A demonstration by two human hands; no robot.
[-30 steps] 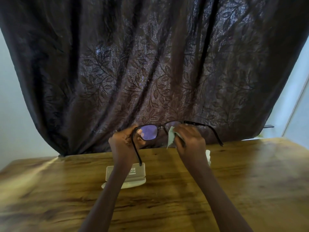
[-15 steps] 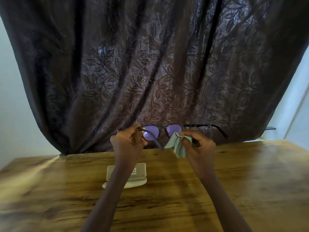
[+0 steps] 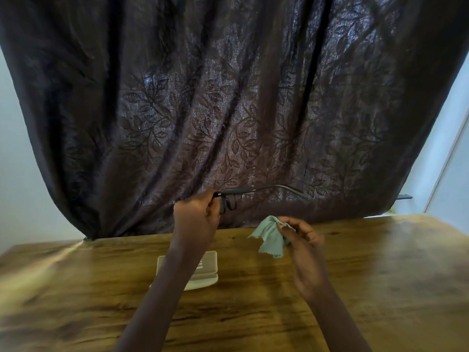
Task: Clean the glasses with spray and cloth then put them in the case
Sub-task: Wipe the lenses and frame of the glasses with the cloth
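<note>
- My left hand [image 3: 196, 217] pinches the glasses [image 3: 243, 190] at the front corner, fingers curled around the frame, and holds them up in the air before the dark curtain [image 3: 228, 97].
- 1 temple is unfolded and points straight to my right, so the long axis of the glasses runs left to right. The lenses are nearly edge-on and dark against the curtain, so I cannot say if they are clean.
- My right hand [image 3: 304, 240] grips the green cloth [image 3: 270, 237], which hangs bunched from the fingertips. It is lower than the glasses, to their right, and not touching them.
- The case [image 3: 205, 262] lies on the wooden table [image 3: 380, 275], below my left hand and partly hidden by my left forearm. It seems to be open, with its long side also running left to right.
- I judge the left hand is the nearer one to the case. The glasses already lie along its length, but the open temple must be folded before they go down into it.
</note>
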